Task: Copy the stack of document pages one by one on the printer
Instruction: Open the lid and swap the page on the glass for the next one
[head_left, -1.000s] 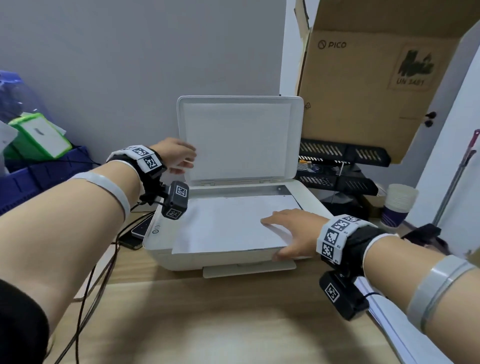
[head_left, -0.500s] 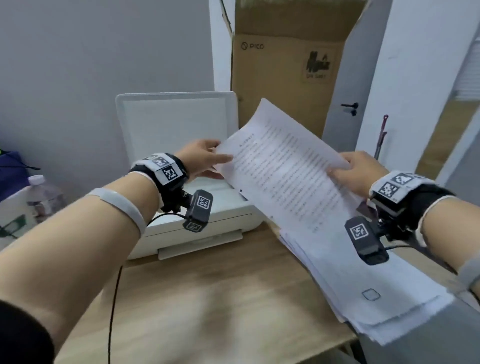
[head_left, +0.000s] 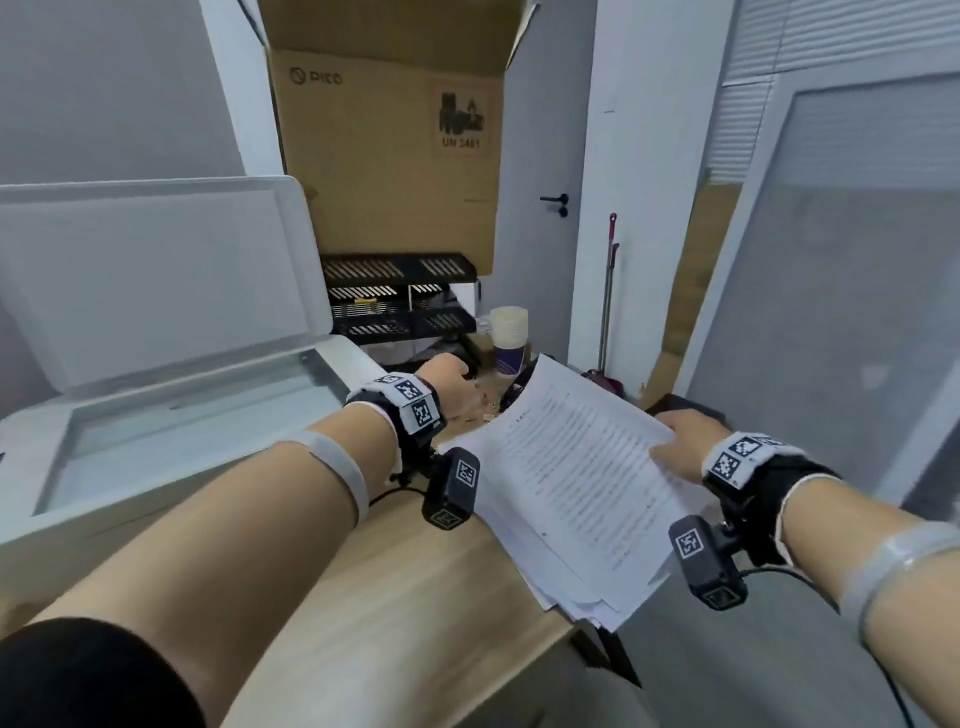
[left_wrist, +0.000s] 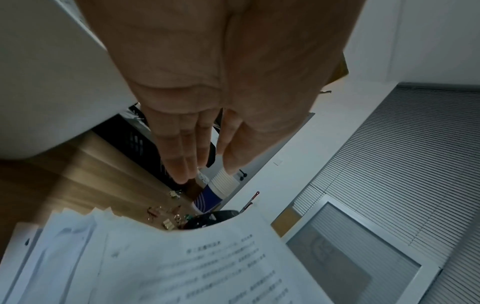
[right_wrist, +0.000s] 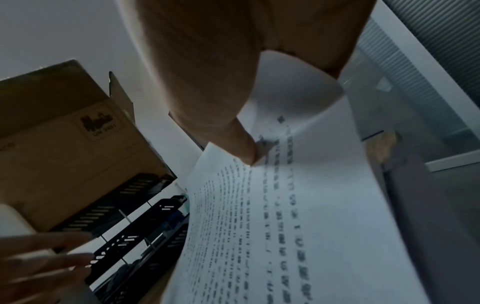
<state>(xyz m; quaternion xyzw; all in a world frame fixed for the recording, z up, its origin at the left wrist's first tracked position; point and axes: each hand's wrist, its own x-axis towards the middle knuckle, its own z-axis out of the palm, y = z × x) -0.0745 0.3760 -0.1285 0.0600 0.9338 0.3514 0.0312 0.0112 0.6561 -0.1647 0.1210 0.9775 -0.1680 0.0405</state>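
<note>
Pinching printed page (head_left: 582, 467) w/ right hand (head_left: 685, 447), left hand (head_left: 447, 387) open beside

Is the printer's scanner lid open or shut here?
Open: the lid stands raised behind the scanner glass, which lies uncovered with no page on it.

Head view was evenly lit, soft and diffuse, no hard shadows. A pale sheen lay on the tabletop (head_left: 395, 613) toward 6 o'clock. Wide-angle bending bowed the straight edges at 3 and 9 o'clock. Fine print on the top page (head_left: 582, 483) was soft, unreadable.

Left wrist view was dimmer; the left hand (left_wrist: 221, 86) filled 12 o'clock, close and soft. Corners at 7 and 5 o'clock darkened. Blinds (left_wrist: 405, 164) at 3 o'clock curved.

Right wrist view was dimmest and grainy. The left hand's fingers (right_wrist: 44, 265) at 8 o'clock were smeared with motion blur. The right hand (right_wrist: 221, 82) was shaded at 12 o'clock.
</note>
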